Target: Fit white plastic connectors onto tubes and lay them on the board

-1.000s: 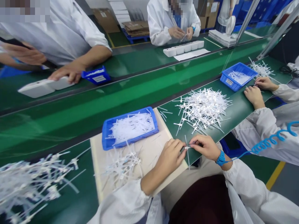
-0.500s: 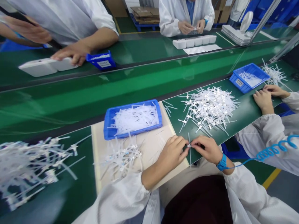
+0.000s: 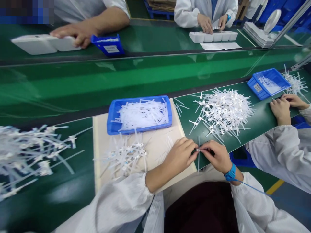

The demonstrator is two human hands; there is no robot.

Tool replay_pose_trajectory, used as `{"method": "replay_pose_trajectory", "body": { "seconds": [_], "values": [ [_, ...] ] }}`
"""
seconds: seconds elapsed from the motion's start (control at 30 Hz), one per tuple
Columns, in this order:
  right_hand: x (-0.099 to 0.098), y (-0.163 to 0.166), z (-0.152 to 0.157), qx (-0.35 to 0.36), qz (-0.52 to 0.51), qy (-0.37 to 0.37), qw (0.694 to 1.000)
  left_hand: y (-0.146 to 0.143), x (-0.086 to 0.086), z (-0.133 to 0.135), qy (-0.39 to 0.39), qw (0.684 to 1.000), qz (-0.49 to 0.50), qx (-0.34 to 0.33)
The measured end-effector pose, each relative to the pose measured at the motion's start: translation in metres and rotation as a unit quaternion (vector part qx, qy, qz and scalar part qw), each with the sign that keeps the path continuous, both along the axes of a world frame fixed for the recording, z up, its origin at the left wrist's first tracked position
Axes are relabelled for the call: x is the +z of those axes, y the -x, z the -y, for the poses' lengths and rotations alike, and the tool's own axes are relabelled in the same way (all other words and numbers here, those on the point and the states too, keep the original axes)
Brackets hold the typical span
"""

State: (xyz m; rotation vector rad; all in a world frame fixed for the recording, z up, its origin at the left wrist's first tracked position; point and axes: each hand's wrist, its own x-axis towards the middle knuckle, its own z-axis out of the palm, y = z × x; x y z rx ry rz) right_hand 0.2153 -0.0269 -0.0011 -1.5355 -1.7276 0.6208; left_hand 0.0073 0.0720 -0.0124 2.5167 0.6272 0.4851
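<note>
Between my hands stands a thin whitish plastic strip (image 3: 198, 162) with a small white clip at its middle. My left hand (image 3: 180, 152) pinches the clip from one side, thumb against fingertips. On the other side my right hand (image 3: 216, 156), with a blue wrist strap (image 3: 230, 173), pinches it too. Fingertips hide part of the clip. Left of my left hand, a loose heap of strips with clips (image 3: 128, 155) lies on a pale board (image 3: 104, 127). Behind it, a blue bin (image 3: 112, 124) holds many plain translucent strips (image 3: 145, 113).
A large pile of clipped strips (image 3: 225, 110) lies on the green table (image 3: 252, 136) beyond my right hand; another pile (image 3: 26, 155) is far left. At right are a co-worker's hands (image 3: 282, 108) and a second blue bin (image 3: 261, 92). Co-workers handle white boxes (image 3: 36, 44) across the divider.
My view has shifted slightly. Both my hands keep their pinch on the strip. The co-worker across at the upper right has lowered their hands onto the row of white boxes.
</note>
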Motion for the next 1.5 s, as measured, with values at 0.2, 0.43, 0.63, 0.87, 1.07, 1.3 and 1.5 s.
{"method": "replay_pose_trajectory", "body": {
  "seconds": [0.2, 0.43, 0.63, 0.87, 1.07, 1.3, 1.5],
  "values": [
    [0.003, 0.0, 0.0, -0.001, 0.01, 0.016, 1.0, -0.001, 0.0, 0.001, 0.004, 1.0, 0.017, 0.005],
    [0.004, 0.002, 0.002, -0.033, 0.004, 0.038, 0.999, -0.002, 0.001, 0.001, 0.015, 1.0, 0.015, 0.008],
    [0.003, 0.0, 0.002, -0.026, 0.014, 0.033, 0.999, -0.003, 0.001, 0.001, 0.008, 1.0, 0.015, 0.007],
    [0.007, -0.001, 0.001, -0.029, -0.007, 0.051, 0.998, -0.004, 0.002, 0.001, 0.026, 1.0, 0.011, 0.001],
    [0.008, -0.002, -0.001, -0.02, -0.008, 0.063, 0.998, -0.004, 0.004, 0.001, 0.024, 1.0, 0.006, -0.003],
    [0.012, -0.006, -0.004, 0.019, 0.03, 0.062, 0.997, -0.003, 0.004, 0.0, 0.017, 1.0, 0.021, -0.006],
    [0.016, -0.014, -0.01, 0.056, 0.035, 0.074, 0.995, -0.003, 0.002, -0.001, 0.002, 1.0, 0.02, -0.011]
  ]
}}
